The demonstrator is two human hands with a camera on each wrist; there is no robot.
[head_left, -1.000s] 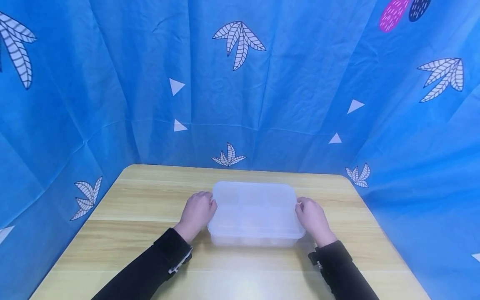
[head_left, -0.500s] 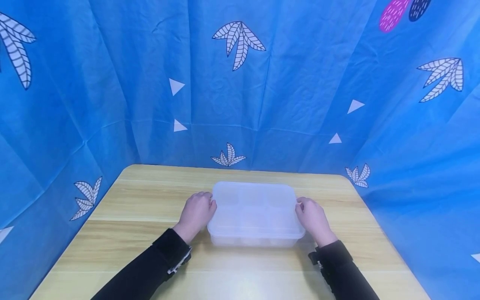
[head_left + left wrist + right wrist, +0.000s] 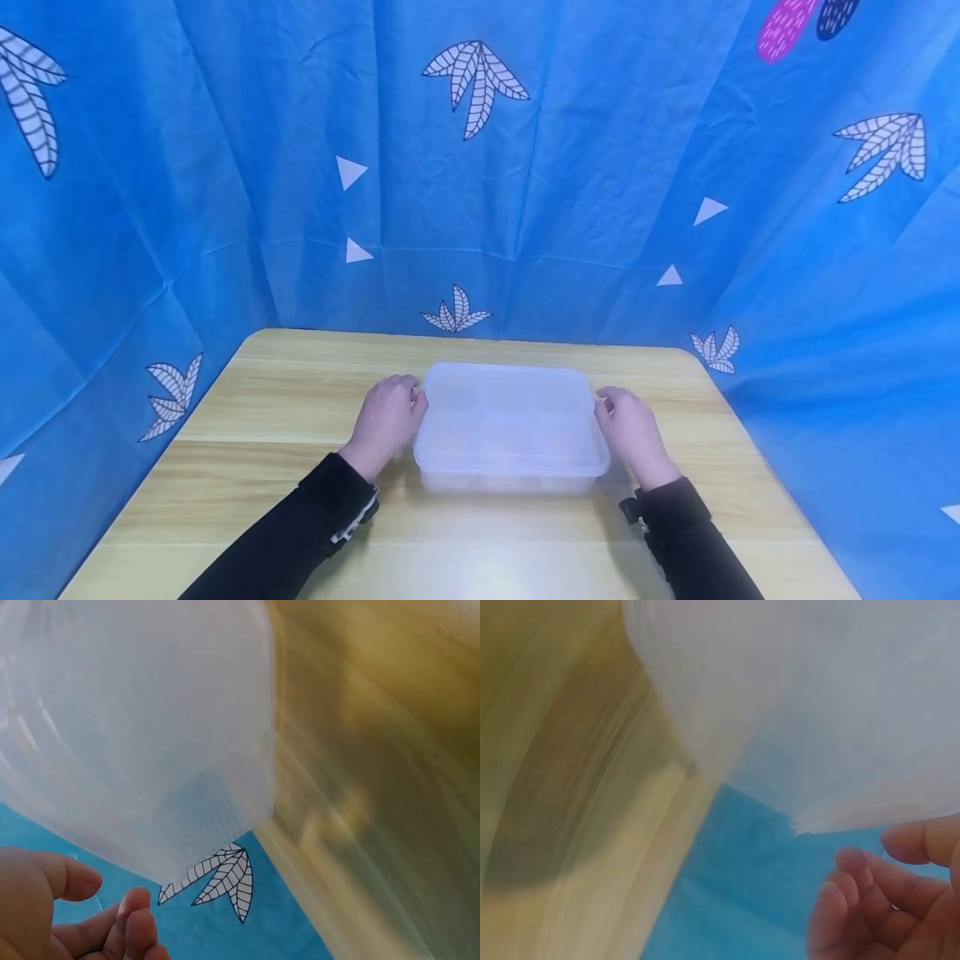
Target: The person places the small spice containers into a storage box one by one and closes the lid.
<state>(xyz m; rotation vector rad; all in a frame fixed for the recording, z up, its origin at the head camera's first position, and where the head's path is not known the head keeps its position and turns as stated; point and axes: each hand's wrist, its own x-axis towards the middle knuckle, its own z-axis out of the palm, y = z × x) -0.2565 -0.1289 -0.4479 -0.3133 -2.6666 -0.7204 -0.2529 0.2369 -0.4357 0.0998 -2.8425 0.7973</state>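
A translucent white plastic food container (image 3: 512,425) with its lid on sits on the wooden table, and faint compartments show through the lid. My left hand (image 3: 386,421) is at the container's left side, fingers loosely bent. In the left wrist view a gap shows between thumb (image 3: 79,879) and fingers, with the container's wall (image 3: 150,735) just beyond them. At the right side is my right hand (image 3: 632,433), its thumb close by the rim. Its fingers (image 3: 829,915) are loosely curled below the container's edge in the right wrist view, holding nothing.
The light wooden table (image 3: 262,483) has rounded far corners. A blue curtain (image 3: 600,167) with white leaves and triangles hangs behind it and along both sides. Each dark sleeve (image 3: 285,533) carries a strapped-on device at the wrist.
Both hands have let go of the container's rim and drawn slightly outward, left hand to the left, right hand to the right. The container has stayed in place.
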